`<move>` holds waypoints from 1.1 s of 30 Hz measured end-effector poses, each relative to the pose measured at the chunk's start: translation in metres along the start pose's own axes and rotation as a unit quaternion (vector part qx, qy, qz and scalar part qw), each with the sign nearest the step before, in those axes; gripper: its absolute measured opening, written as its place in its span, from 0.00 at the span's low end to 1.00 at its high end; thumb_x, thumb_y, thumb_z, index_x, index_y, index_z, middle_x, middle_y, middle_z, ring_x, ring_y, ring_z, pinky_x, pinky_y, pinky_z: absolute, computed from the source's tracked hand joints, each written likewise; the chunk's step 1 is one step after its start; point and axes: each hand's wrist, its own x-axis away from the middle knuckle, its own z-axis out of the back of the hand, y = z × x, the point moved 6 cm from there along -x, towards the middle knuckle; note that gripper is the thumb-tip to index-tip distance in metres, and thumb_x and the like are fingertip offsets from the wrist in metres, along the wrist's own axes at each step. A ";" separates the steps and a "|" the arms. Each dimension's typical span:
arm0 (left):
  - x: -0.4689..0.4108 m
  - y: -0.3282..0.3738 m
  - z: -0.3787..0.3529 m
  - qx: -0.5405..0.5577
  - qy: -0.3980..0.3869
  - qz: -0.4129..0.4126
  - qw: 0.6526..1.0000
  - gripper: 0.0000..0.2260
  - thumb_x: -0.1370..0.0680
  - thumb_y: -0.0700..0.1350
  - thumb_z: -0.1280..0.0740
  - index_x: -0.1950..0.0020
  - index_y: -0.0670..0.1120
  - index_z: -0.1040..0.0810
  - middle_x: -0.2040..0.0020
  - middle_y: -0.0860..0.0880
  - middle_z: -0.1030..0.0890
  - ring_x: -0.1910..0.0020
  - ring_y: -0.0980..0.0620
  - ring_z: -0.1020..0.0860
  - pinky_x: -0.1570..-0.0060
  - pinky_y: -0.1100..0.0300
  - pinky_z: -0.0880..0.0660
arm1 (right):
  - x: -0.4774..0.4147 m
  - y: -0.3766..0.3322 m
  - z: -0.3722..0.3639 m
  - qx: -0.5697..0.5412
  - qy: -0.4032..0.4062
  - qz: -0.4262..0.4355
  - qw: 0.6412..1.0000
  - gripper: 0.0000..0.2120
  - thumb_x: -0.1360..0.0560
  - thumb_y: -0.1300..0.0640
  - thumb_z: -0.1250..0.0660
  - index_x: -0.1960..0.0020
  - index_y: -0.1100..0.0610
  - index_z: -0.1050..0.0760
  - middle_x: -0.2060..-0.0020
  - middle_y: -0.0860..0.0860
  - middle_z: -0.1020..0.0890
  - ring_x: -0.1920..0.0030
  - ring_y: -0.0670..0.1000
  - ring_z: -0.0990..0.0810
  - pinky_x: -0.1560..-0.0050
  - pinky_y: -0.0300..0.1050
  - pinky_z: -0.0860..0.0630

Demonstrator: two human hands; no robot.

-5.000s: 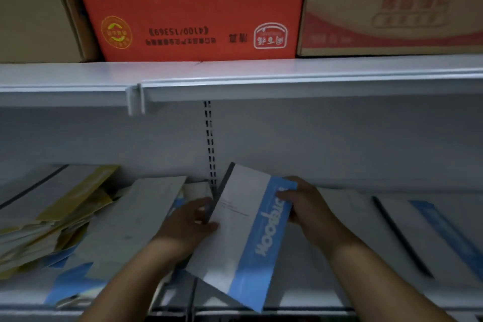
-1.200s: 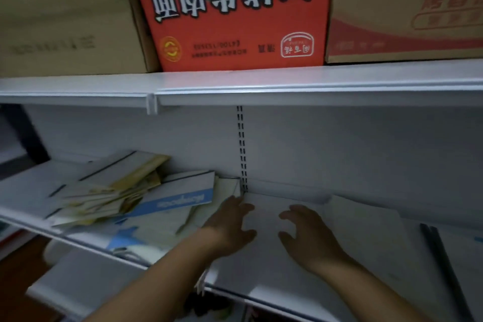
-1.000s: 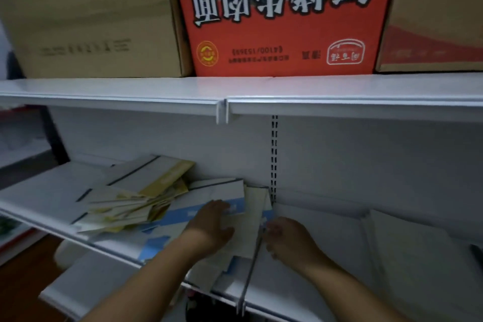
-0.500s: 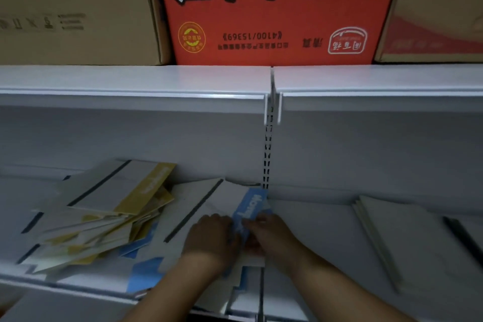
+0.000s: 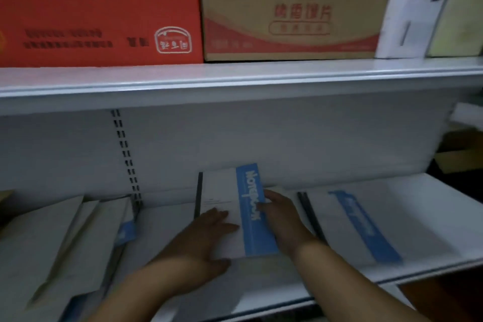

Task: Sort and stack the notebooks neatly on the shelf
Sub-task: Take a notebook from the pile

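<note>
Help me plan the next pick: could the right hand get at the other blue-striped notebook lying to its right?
Probably yes: that notebook lies flat and uncovered just right of the right hand, with nothing between them.
</note>
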 end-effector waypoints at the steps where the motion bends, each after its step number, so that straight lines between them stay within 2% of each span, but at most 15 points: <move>1: -0.016 0.021 -0.008 0.011 -0.001 -0.010 1.000 0.29 0.25 0.54 0.34 0.28 0.61 0.43 0.33 0.67 0.52 0.29 0.67 0.57 0.42 0.83 0.67 | -0.003 0.000 0.030 0.004 0.015 0.001 1.000 0.11 0.28 0.64 0.35 0.49 0.54 0.19 0.49 0.58 0.18 0.54 0.57 0.18 0.56 0.49 0.20; 3: -0.045 0.061 -0.025 0.024 -0.006 -0.028 0.999 0.28 0.25 0.54 0.34 0.28 0.60 0.41 0.28 0.64 0.48 0.27 0.65 0.54 0.38 0.80 0.64 | -0.007 0.000 0.085 0.017 0.031 -0.004 0.999 0.12 0.27 0.63 0.35 0.47 0.54 0.20 0.46 0.58 0.19 0.50 0.58 0.18 0.52 0.53 0.20; 6: -0.082 0.113 -0.051 0.009 -0.007 -0.052 0.999 0.28 0.26 0.56 0.33 0.28 0.59 0.38 0.25 0.59 0.44 0.26 0.61 0.48 0.35 0.74 0.56 | -0.012 0.002 0.155 0.026 0.028 -0.017 0.999 0.12 0.25 0.66 0.38 0.51 0.53 0.20 0.57 0.54 0.16 0.59 0.56 0.18 0.60 0.46 0.23; 8: -0.100 0.140 -0.070 0.014 -0.020 -0.055 0.998 0.27 0.26 0.55 0.34 0.28 0.58 0.38 0.25 0.57 0.43 0.26 0.60 0.46 0.37 0.75 0.54 | -0.014 0.004 0.192 0.033 0.033 -0.021 0.999 0.13 0.25 0.68 0.39 0.52 0.54 0.20 0.57 0.56 0.17 0.62 0.55 0.19 0.62 0.44 0.23; 10: -0.115 0.160 -0.090 0.020 -0.044 -0.054 0.997 0.27 0.25 0.54 0.35 0.27 0.57 0.38 0.24 0.55 0.43 0.26 0.57 0.45 0.31 0.71 0.51 | -0.018 0.008 0.220 0.057 0.037 -0.028 0.997 0.12 0.25 0.68 0.38 0.48 0.55 0.21 0.57 0.56 0.17 0.61 0.55 0.19 0.63 0.43 0.23; 13: -0.128 0.181 -0.115 -0.012 -0.089 -0.052 0.995 0.26 0.23 0.52 0.36 0.26 0.53 0.39 0.25 0.51 0.41 0.27 0.52 0.42 0.30 0.64 0.46 | -0.024 0.018 0.247 0.169 0.045 -0.020 0.984 0.10 0.26 0.67 0.37 0.48 0.58 0.21 0.58 0.54 0.17 0.60 0.53 0.19 0.62 0.42 0.22; 15: -0.134 0.186 -0.126 -0.023 -0.106 -0.037 0.993 0.26 0.23 0.51 0.36 0.26 0.52 0.39 0.26 0.49 0.40 0.28 0.50 0.41 0.29 0.61 0.44 | -0.031 0.023 0.254 0.296 0.027 -0.005 0.955 0.08 0.26 0.63 0.36 0.49 0.58 0.20 0.56 0.54 0.17 0.56 0.53 0.19 0.59 0.41 0.24; 17: -0.136 0.185 -0.131 -0.040 -0.106 -0.026 0.993 0.26 0.23 0.51 0.36 0.27 0.51 0.38 0.26 0.48 0.39 0.28 0.49 0.41 0.28 0.58 0.44 | -0.035 0.027 0.255 0.392 0.018 -0.008 0.920 0.04 0.26 0.59 0.35 0.54 0.56 0.21 0.56 0.52 0.18 0.56 0.51 0.21 0.64 0.37 0.28; 19: -0.136 0.182 -0.131 -0.048 -0.110 -0.015 0.993 0.26 0.23 0.53 0.36 0.27 0.51 0.38 0.25 0.48 0.40 0.27 0.49 0.42 0.27 0.57 0.45 | -0.037 0.027 0.253 0.454 0.024 -0.019 0.891 0.08 0.28 0.55 0.35 0.53 0.58 0.23 0.52 0.54 0.20 0.52 0.54 0.21 0.60 0.41 0.25; 21: -0.135 0.177 -0.125 -0.042 -0.099 0.003 0.994 0.26 0.23 0.55 0.38 0.27 0.51 0.38 0.25 0.48 0.40 0.27 0.49 0.43 0.27 0.59 0.47 | -0.035 0.020 0.243 0.507 0.035 -0.006 0.861 0.17 0.29 0.53 0.36 0.42 0.58 0.26 0.43 0.58 0.24 0.41 0.58 0.26 0.45 0.47 0.25; 23: -0.130 0.163 -0.107 -0.035 -0.059 0.038 0.997 0.26 0.23 0.57 0.40 0.27 0.51 0.38 0.25 0.49 0.39 0.27 0.50 0.43 0.27 0.59 0.47 | -0.027 0.009 0.218 0.524 0.028 0.033 0.851 0.25 0.25 0.53 0.38 0.30 0.57 0.35 0.31 0.58 0.34 0.31 0.58 0.36 0.34 0.45 0.34; 25: -0.119 0.136 -0.085 -0.043 -0.027 0.079 0.996 0.25 0.22 0.58 0.41 0.27 0.50 0.37 0.25 0.49 0.40 0.26 0.51 0.44 0.27 0.59 0.47 | -0.016 0.001 0.182 0.511 -0.003 0.085 0.855 0.28 0.22 0.51 0.41 0.25 0.55 0.44 0.25 0.55 0.45 0.25 0.55 0.47 0.27 0.44 0.45; 27: -0.098 0.102 -0.063 -0.059 -0.011 0.125 0.990 0.26 0.22 0.59 0.43 0.26 0.51 0.40 0.23 0.50 0.44 0.24 0.52 0.49 0.26 0.58 0.51 | -0.006 -0.003 0.139 0.505 -0.048 0.125 0.852 0.29 0.22 0.49 0.42 0.24 0.53 0.48 0.23 0.53 0.51 0.23 0.53 0.54 0.25 0.44 0.52; 30: -0.056 0.050 -0.035 -0.082 0.002 0.189 0.978 0.27 0.21 0.59 0.44 0.25 0.51 0.42 0.23 0.49 0.47 0.23 0.51 0.52 0.26 0.57 0.54 | 0.007 -0.002 0.075 0.522 -0.109 0.160 0.831 0.28 0.21 0.48 0.44 0.24 0.49 0.49 0.23 0.50 0.52 0.23 0.51 0.57 0.26 0.44 0.57; 33: -0.007 -0.003 -0.014 -0.088 0.023 0.246 0.965 0.26 0.21 0.59 0.45 0.25 0.51 0.42 0.22 0.50 0.48 0.23 0.50 0.53 0.26 0.57 0.55 | 0.022 0.000 0.011 0.515 -0.160 0.183 0.822 0.26 0.21 0.47 0.44 0.25 0.48 0.46 0.23 0.47 0.50 0.23 0.48 0.55 0.26 0.40 0.54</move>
